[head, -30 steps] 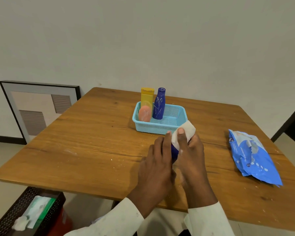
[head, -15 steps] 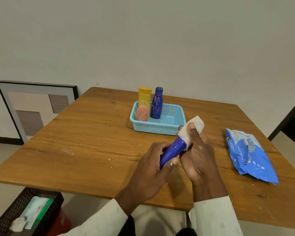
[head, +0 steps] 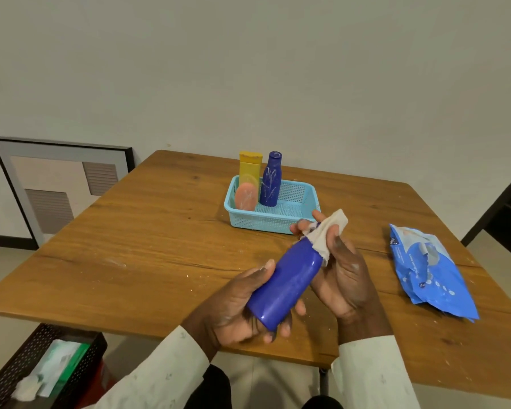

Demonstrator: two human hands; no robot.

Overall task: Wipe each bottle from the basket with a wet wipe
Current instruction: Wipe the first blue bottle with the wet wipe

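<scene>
My left hand (head: 236,308) grips the base of a plain blue bottle (head: 286,281), tilted with its neck pointing away and to the right, above the table's front. My right hand (head: 341,267) presses a white wet wipe (head: 328,234) around the bottle's neck and cap, which the wipe hides. Behind them stands a light blue basket (head: 295,219) holding a yellow bottle (head: 249,169), a patterned blue bottle (head: 271,183) and a pink oval bottle (head: 246,196), all in its left half.
A blue wet-wipe pack (head: 428,270) lies on the wooden table (head: 136,246) to the right. A black mesh bin (head: 18,370) with used wipes sits on the floor at lower left. A framed picture (head: 56,184) leans against the wall.
Both hands lifted the blue bottle off the table and tilted it toward me. The wipe in my right hand slid up from the body to the neck.
</scene>
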